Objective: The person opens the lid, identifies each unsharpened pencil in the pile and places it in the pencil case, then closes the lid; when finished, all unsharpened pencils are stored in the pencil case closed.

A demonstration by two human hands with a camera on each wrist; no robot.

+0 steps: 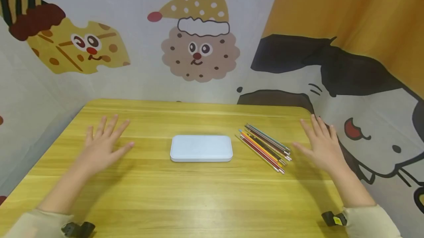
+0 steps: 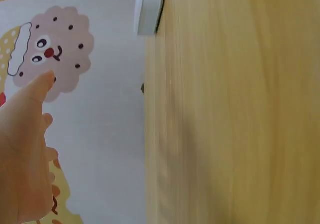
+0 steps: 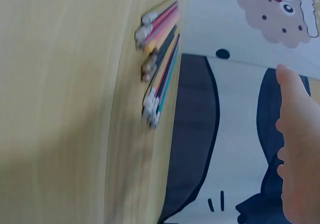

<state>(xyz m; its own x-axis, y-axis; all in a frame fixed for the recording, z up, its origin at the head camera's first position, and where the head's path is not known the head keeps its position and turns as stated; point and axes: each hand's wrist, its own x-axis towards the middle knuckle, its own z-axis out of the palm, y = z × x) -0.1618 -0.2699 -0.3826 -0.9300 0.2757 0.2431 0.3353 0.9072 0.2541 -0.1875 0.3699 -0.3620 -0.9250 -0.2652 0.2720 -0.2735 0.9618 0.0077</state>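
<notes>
A pale blue-white case (image 1: 201, 148) with rounded corners lies closed near the middle of the wooden table. Right of it several pencils (image 1: 263, 149) lie in a loose slanted bundle, in red, yellow, black and teal, with light tips at their near ends. My left hand (image 1: 102, 147) hovers over the table's left side, fingers spread and holding nothing. Over the right side my right hand (image 1: 321, 147) is spread the same way, its thumb closest to the pencils. In the right wrist view the pencils (image 3: 160, 59) appear blurred, apart from the hand.
The wooden table (image 1: 198, 201) has a rounded far edge. Behind it hangs a cloth (image 1: 139, 87) printed with cartoon cheese, a cookie and a black-and-white animal. Small dark devices (image 1: 78, 229) are strapped at both wrists.
</notes>
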